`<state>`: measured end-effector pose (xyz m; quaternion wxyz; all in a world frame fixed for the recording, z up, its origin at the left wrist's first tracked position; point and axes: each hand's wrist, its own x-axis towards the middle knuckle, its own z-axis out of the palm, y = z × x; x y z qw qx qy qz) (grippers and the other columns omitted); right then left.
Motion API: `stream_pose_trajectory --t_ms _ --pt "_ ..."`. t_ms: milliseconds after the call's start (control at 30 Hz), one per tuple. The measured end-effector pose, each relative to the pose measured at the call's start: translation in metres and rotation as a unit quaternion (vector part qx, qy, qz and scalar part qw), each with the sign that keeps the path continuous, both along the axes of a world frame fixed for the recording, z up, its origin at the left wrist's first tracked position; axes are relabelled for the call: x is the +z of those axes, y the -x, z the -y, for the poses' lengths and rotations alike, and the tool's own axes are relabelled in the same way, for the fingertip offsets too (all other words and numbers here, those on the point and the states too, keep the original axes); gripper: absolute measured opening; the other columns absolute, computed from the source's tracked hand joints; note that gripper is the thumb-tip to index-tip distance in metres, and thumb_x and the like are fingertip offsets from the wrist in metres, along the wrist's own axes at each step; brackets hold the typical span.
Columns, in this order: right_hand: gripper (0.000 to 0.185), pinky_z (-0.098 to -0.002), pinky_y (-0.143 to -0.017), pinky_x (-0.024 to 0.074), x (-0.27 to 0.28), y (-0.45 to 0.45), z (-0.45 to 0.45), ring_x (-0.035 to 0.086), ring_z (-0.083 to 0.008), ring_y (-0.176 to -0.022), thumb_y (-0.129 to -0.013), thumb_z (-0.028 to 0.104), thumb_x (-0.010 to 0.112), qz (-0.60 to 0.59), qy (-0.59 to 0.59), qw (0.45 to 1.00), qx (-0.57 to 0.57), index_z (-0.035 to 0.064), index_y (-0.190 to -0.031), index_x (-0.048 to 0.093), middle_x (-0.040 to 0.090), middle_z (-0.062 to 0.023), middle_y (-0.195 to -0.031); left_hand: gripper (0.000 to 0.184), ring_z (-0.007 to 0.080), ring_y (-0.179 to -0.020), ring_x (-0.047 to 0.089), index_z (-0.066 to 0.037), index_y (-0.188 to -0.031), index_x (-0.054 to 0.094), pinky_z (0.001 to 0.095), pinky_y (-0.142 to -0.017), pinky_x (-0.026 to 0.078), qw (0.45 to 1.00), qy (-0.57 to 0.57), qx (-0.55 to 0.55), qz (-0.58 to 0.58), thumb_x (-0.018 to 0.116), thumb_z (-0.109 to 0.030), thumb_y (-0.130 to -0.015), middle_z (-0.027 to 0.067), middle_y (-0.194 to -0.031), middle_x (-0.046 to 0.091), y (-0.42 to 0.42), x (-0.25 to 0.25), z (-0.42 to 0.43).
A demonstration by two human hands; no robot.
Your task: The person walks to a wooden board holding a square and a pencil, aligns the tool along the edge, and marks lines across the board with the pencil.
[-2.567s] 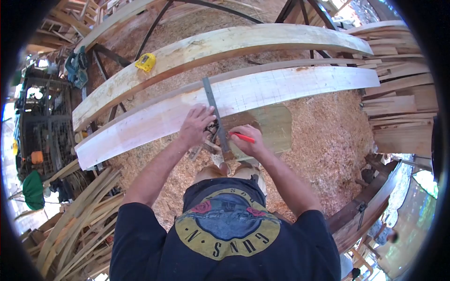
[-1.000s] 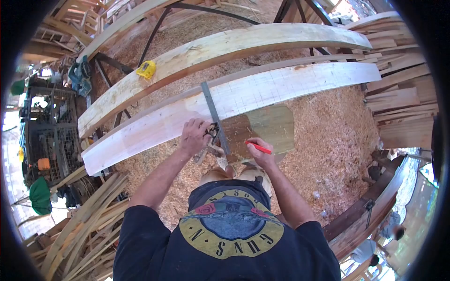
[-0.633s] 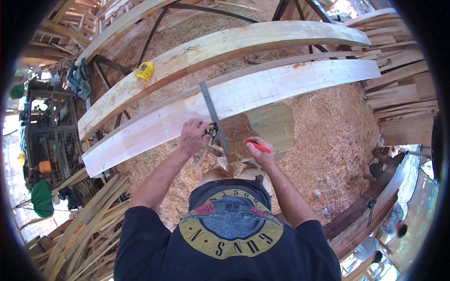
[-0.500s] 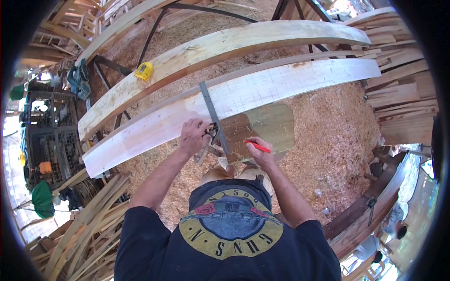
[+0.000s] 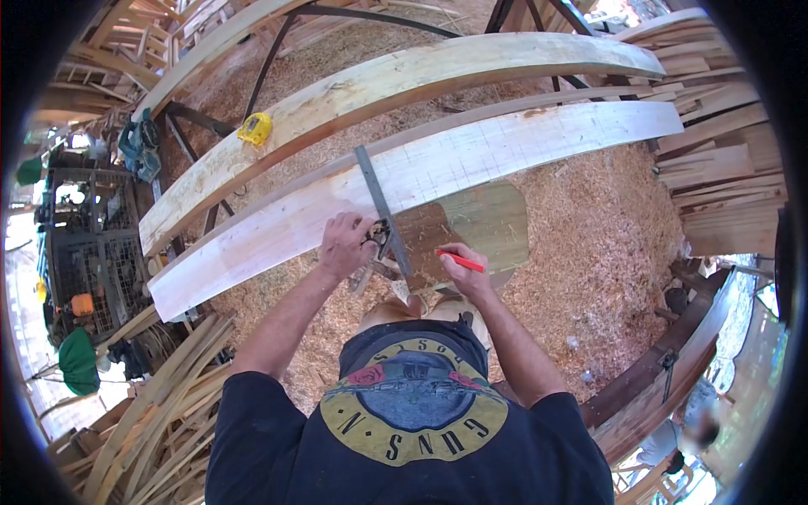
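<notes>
My left hand [image 5: 345,244] is closed around the dark head of a combination square [image 5: 372,182]. The square's metal blade lies across a long pale timber plank [image 5: 286,220] and sticks out past its near edge. Between the fingers of my right hand [image 5: 468,273] is a red pencil [image 5: 460,261], its tip pointing left toward the blade and apart from the plank. Several thin cross lines mark the plank right of the blade. Below the plank's near edge is a brown and greenish board [image 5: 492,223], partly under the pencil.
Beyond the plank lies a thick curved beam [image 5: 353,95] with a yellow tape measure [image 5: 254,129] on it. A teal power tool [image 5: 140,150] is at the left. Stacked boards [image 5: 715,168] stand right, loose strips [image 5: 151,412] lower left. Wood shavings cover the ground. A person [image 5: 690,421] is at lower right.
Both hands keep their hold on the square and the pencil, with hardly any movement. The person at lower right has shifted slightly.
</notes>
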<state>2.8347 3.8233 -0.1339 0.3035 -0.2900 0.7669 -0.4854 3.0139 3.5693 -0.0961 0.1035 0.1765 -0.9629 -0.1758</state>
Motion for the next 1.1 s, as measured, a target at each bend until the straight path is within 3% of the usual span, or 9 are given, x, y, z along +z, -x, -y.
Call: stream_pose_trajectory --t_ms 300,600,700,800,900,1000,1100 --pt "0.029 -0.0363 -0.079 0.0591 -0.001 0.000 0.001 0.077 -0.0250 -0.089 -0.093 0.027 0.069 0.003 0.005 1.000 -0.002 0.0030 -0.107 0.075 0.078 -0.0149 -0.095 0.053 0.0312 -0.104 0.059 -0.012 -0.118 0.066 0.0457 -0.090 0.047 1.000 -0.002 -0.002 0.016 0.088 -0.018 -0.069 0.0106 -0.109 0.061 0.003 0.003 0.000" --pt "0.025 -0.0351 -0.077 0.0588 0.021 0.004 0.015 0.076 -0.0231 -0.084 -0.092 0.023 0.071 -0.007 0.011 1.000 -0.004 0.0033 -0.106 0.074 0.077 -0.0142 -0.090 0.061 0.0282 -0.098 0.058 -0.017 -0.132 0.066 0.0445 -0.086 0.047 0.999 0.022 -0.023 0.024 0.083 -0.021 -0.073 0.0077 -0.102 0.059 0.004 0.005 0.001" --pt "0.022 -0.0357 -0.075 0.0587 0.042 0.004 0.040 0.076 -0.0240 -0.083 -0.090 0.020 0.073 0.021 0.038 0.999 -0.025 0.0035 -0.105 0.074 0.076 -0.0144 -0.089 0.066 0.0280 -0.099 0.059 -0.018 -0.133 0.066 0.0445 -0.087 0.047 0.999 0.013 -0.016 0.045 0.088 -0.018 -0.071 0.0083 -0.106 0.060 0.004 0.007 0.001" --pt "0.020 -0.0370 -0.074 0.0587 0.032 0.008 0.074 0.075 -0.0270 -0.082 -0.089 0.016 0.074 -0.034 0.109 0.993 -0.008 0.0053 -0.105 0.074 0.075 -0.0150 -0.091 0.066 0.0283 -0.099 0.059 -0.018 -0.132 0.067 0.0446 -0.089 0.048 0.999 0.010 -0.025 0.044 0.088 -0.018 -0.070 0.0081 -0.105 0.059 0.005 0.009 0.002" --pt "0.021 -0.0380 -0.076 0.0590 0.026 0.013 0.113 0.074 -0.0303 -0.086 -0.086 0.015 0.075 -0.082 0.181 0.980 0.001 0.0079 -0.106 0.073 0.074 -0.0141 -0.093 0.066 0.0292 -0.101 0.060 -0.018 -0.132 0.067 0.0450 -0.090 0.049 0.999 0.008 -0.028 0.039 0.088 -0.016 -0.069 0.0092 -0.114 0.061 0.005 0.007 0.004" --pt "0.021 -0.0378 -0.079 0.0592 0.023 0.018 0.144 0.073 -0.0270 -0.088 -0.088 0.015 0.075 -0.178 0.157 0.971 0.013 0.0076 -0.108 0.074 0.076 -0.0116 -0.097 0.066 0.0300 -0.104 0.061 -0.015 -0.132 0.067 0.0453 -0.090 0.050 0.998 0.037 -0.049 -0.020 0.085 -0.013 -0.068 0.0096 -0.131 0.061 0.008 0.007 0.005" --pt "0.021 -0.0412 -0.081 0.0595 0.018 0.019 0.161 0.071 -0.0323 -0.092 -0.086 0.015 0.076 -0.219 0.146 0.964 0.024 0.0097 -0.107 0.075 0.075 -0.0114 -0.097 0.067 0.0304 -0.105 0.061 -0.011 -0.131 0.066 0.0454 -0.090 0.050 0.998 0.031 -0.052 0.017 0.083 -0.012 -0.066 0.0081 -0.145 0.058 0.007 0.006 0.007"
